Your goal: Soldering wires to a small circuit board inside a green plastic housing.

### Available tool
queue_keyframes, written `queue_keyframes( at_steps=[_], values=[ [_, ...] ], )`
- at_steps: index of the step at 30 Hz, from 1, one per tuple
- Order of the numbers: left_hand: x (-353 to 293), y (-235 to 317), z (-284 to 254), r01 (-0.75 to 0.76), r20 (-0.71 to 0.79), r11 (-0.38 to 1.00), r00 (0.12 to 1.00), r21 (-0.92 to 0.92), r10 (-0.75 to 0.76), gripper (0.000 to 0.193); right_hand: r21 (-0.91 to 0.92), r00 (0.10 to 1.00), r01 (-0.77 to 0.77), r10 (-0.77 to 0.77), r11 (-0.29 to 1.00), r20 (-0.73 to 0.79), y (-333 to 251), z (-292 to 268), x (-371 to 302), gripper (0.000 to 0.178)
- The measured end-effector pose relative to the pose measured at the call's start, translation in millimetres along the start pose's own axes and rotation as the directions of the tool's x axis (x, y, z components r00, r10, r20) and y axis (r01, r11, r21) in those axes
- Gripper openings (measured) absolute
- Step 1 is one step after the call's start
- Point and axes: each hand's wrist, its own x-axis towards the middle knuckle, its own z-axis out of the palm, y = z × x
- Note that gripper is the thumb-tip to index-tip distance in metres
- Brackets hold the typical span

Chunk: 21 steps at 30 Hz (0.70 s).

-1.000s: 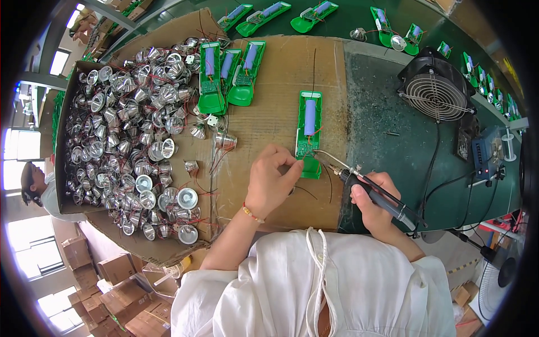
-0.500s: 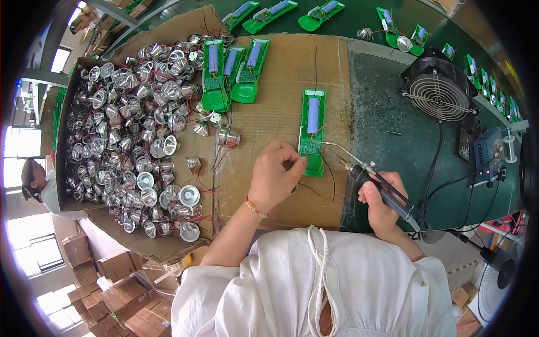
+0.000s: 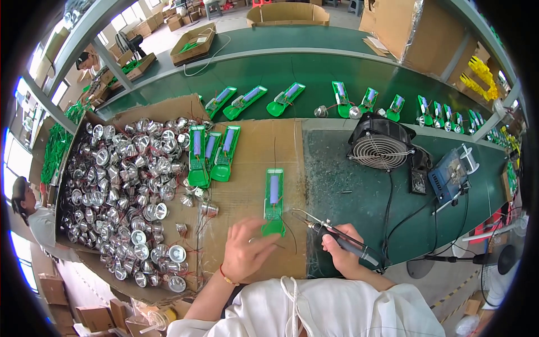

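A green plastic housing [image 3: 274,228] lies lengthwise on the cardboard sheet [image 3: 247,160] in front of me. It holds a purple cylindrical battery [image 3: 274,190] and a small green circuit board [image 3: 273,212], with thin dark and red wires sticking out. At the housing's lower left is my left hand [image 3: 246,248], its fingers spread and slightly blurred; I see nothing held in it. My right hand [image 3: 343,250] grips a soldering iron [image 3: 352,245] with a thin curved metal tube attached. The iron's tip points left, just right of the circuit board.
Left stands a cardboard box [image 3: 72,222] heaped with silver reflector cups [image 3: 120,185]. Several battery-fitted green housings [image 3: 227,151] lie beside it, and more line the far bench. Right are a black fan [image 3: 382,143], a blue soldering station [image 3: 447,177] and cables. Another person [image 3: 42,224] is at far left.
The view has tilted up, showing more of the far bench. My left hand's fingers have come off the board and spread. The soldering iron tip has drawn slightly away from the board.
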Motion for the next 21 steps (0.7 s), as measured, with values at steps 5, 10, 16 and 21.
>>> queue_keyframes(
  at_steps=[5, 10, 16, 21],
  values=[
    [-20.8, -20.0, 21.0, -0.312, 0.152, 0.905, 0.948, 0.288, 0.279, 0.018, -0.040, 1.000, 0.013, -0.013, 0.999, 0.013, 0.9, 0.7, 0.2, 0.019],
    [-12.8, -12.3, 22.1, -0.130, -0.037, 0.976, 0.990, 0.173, 0.138, 0.013, -0.078, 0.995, 0.096, -0.094, 0.992, 0.029, -2.5, -2.8, -0.3, 0.019],
    [10.2, -24.4, 19.6, 0.152, -0.152, 0.987, 0.978, 0.053, -0.142, 0.009, -0.081, 0.995, 0.070, -0.064, 0.994, 0.081, -7.0, 6.1, 1.9, 0.017],
    [13.5, -22.7, 23.9, 0.367, -0.014, 0.924, 0.929, -0.109, -0.371, 0.012, -0.038, 0.996, 0.060, -0.058, 0.997, 0.063, -3.0, 10.8, 8.9, 0.017]
  ],
)
